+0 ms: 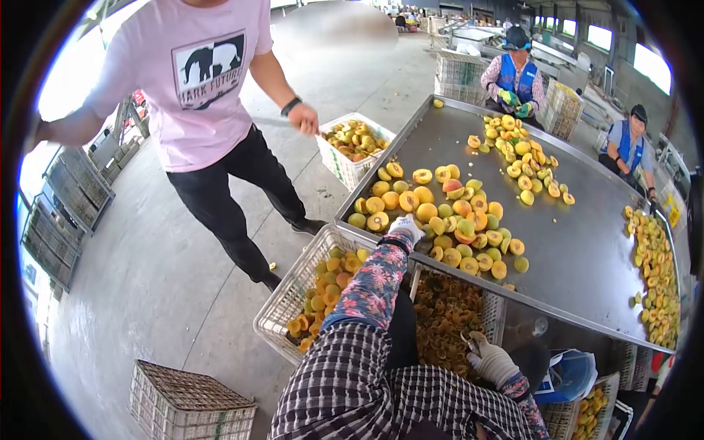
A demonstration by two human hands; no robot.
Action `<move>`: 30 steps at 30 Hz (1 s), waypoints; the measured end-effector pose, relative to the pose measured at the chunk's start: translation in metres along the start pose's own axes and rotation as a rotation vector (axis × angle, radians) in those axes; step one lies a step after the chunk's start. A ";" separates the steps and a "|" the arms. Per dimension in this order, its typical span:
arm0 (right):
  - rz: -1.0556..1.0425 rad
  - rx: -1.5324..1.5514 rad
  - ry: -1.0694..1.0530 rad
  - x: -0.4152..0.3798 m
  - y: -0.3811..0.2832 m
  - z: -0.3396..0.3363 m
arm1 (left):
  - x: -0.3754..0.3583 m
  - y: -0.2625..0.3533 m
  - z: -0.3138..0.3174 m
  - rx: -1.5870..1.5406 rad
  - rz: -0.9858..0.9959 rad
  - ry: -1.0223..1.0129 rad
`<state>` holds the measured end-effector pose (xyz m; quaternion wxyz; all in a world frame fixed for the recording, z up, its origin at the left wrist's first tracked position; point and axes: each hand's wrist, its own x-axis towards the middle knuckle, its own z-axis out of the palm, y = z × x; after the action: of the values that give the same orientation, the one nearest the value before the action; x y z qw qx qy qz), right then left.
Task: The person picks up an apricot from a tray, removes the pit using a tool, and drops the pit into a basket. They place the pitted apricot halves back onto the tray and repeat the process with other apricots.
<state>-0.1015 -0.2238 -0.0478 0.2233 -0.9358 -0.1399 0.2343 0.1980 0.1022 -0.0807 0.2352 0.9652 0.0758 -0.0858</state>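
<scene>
My left hand (407, 229), in a white glove, reaches over the near edge of the metal table (587, 249). It is right at a pile of halved yellow peaches (463, 229), some showing cut faces with pits; its fingers are mostly hidden. Lower down, my right hand (493, 361), also gloved, is closed around a small metal tool (466, 342) with a curved tip. That tool overlaps a crate (494, 320) of brown peach pits (446, 317) beneath the table edge. Left of my forearm stands a white crate (275, 317) with more peach pieces.
A person in a pink shirt (213, 81) stands at the left, beside another fruit crate (352, 170). Two co-workers in blue vests (513, 77) (629, 147) work across the table. More peaches (655, 275) line its right edge. A blue bucket (568, 375) and an upturned crate (192, 403) sit nearby.
</scene>
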 end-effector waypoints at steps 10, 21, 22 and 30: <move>-0.007 0.004 0.067 0.009 -0.010 -0.001 | -0.011 0.000 -0.018 -0.510 0.093 0.091; -0.355 0.306 0.561 0.031 -0.052 -0.057 | -0.177 0.076 -0.057 -2.291 0.251 -0.263; -0.343 0.354 0.583 0.029 -0.068 -0.067 | -0.182 0.075 -0.050 -2.315 0.230 -0.304; -0.386 0.152 0.729 0.048 -0.121 -0.082 | -0.202 0.089 -0.010 -1.400 0.740 0.420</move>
<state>-0.0391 -0.1312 0.0571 0.3662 -0.8950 -0.2067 -0.1488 0.0191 0.0071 0.0083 0.7773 0.5533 -0.1693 0.2470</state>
